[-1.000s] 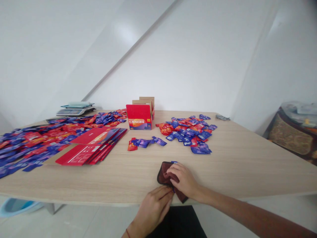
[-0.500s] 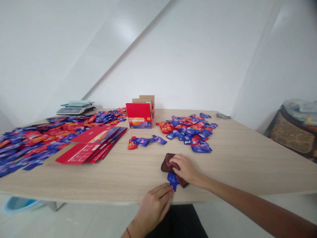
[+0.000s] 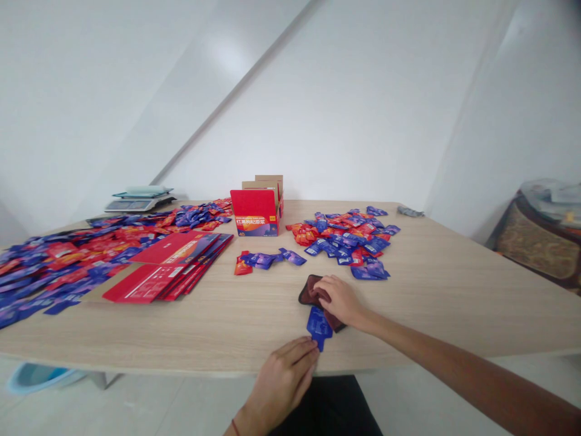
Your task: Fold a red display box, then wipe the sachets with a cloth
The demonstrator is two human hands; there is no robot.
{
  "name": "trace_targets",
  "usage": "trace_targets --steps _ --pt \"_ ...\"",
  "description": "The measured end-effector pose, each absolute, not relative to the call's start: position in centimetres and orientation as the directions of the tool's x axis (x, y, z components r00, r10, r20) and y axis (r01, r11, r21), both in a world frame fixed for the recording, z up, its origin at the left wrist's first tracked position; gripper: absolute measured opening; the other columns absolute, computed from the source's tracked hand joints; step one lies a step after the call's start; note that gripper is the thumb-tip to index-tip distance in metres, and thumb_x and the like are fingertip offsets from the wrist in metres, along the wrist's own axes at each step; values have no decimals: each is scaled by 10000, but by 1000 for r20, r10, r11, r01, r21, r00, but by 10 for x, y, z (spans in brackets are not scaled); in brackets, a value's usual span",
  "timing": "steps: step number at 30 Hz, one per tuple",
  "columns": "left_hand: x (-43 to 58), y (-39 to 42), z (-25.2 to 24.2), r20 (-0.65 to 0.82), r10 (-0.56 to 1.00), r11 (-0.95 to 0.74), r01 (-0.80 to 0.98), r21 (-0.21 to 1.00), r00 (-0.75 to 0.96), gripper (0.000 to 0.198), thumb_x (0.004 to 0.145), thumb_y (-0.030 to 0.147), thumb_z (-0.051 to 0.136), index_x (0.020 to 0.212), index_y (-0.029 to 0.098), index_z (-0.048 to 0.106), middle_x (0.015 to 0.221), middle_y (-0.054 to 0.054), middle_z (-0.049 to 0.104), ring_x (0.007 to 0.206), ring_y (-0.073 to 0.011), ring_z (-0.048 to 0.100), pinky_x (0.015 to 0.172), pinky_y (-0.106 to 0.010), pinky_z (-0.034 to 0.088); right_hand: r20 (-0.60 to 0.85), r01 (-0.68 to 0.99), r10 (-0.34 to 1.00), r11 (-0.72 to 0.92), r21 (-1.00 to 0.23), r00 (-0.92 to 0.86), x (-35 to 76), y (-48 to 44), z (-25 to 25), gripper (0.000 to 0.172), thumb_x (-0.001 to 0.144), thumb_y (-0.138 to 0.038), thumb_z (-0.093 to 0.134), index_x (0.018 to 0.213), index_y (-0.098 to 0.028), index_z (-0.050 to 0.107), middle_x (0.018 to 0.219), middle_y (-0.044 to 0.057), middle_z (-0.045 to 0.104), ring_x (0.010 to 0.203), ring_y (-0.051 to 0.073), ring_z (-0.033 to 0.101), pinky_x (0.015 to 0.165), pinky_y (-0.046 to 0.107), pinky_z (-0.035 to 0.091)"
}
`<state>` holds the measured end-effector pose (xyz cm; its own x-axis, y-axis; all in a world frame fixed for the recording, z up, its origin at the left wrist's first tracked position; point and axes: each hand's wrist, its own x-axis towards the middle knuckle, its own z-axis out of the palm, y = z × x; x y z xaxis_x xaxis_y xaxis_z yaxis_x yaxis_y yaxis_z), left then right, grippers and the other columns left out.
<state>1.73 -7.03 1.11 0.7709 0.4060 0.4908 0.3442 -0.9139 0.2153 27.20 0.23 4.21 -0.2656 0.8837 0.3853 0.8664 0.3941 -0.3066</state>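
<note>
At the near edge of the table, my left hand (image 3: pixel 288 366) has its fingers together on the narrow end of a blue sachet (image 3: pixel 319 323), holding it flat against the wood. A dark brown cloth (image 3: pixel 311 292) with a black border is bunched under my right hand (image 3: pixel 339 298), whose fingers are closed on it. The cloth touches or overlaps the sachet's far end. Beyond my hands lie a loose row of blue and orange sachets (image 3: pixel 263 260) and a mixed pile of sachets (image 3: pixel 349 237).
Red cartons (image 3: pixel 256 219) stand open at the back. Flattened red cartons (image 3: pixel 154 278) are stacked at left, beside a large sachet heap (image 3: pixel 86 254). A scale (image 3: pixel 138 203) sits at the far left, a grey scrap (image 3: pixel 410 211) at the far right. A blue basin (image 3: pixel 43 376) is on the floor.
My right hand and the cloth have slid slightly away from me, uncovering more of the blue sachet. My left hand stays at the sachet's narrow end.
</note>
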Motion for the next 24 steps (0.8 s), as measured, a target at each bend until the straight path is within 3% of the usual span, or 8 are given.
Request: trace_targets --steps 5,15,21,24 --pt "19 -71 12 539 389 -921 331 207 747 347 1018 157 542 1339 223 657 1330 -68 712 1251 -212 670 1117 -369 550 387 872 887 381 -307 -252 273 7 41 259 812 -59 661 982 -240 735 1039 43 725 1050 238 613 931 348 441" --pt "17 -70 10 496 402 -916 344 207 770 385 1007 140 536 1368 223 639 1375 -65 687 1290 -212 644 1146 -371 523 376 867 910 323 -378 -175 275 14 36 265 799 -67 665 973 -249 747 1021 38 727 1033 238 631 891 327 441" --pt "17 -71 11 482 410 -912 352 210 774 382 1002 127 531 1357 211 645 1379 -69 685 1297 -217 639 1153 -378 516 398 786 910 330 -522 -117 279 15 30 288 773 -78 653 975 -249 767 1020 37 745 1018 235 667 931 348 470" --pt "16 -71 10 475 408 -913 352 205 780 396 1002 131 535 1376 216 633 1378 -70 686 1301 -222 636 1154 -383 515 458 654 889 360 -665 -24 281 14 32 272 772 -146 675 1016 -231 760 1063 52 765 1031 247 688 957 380 500"
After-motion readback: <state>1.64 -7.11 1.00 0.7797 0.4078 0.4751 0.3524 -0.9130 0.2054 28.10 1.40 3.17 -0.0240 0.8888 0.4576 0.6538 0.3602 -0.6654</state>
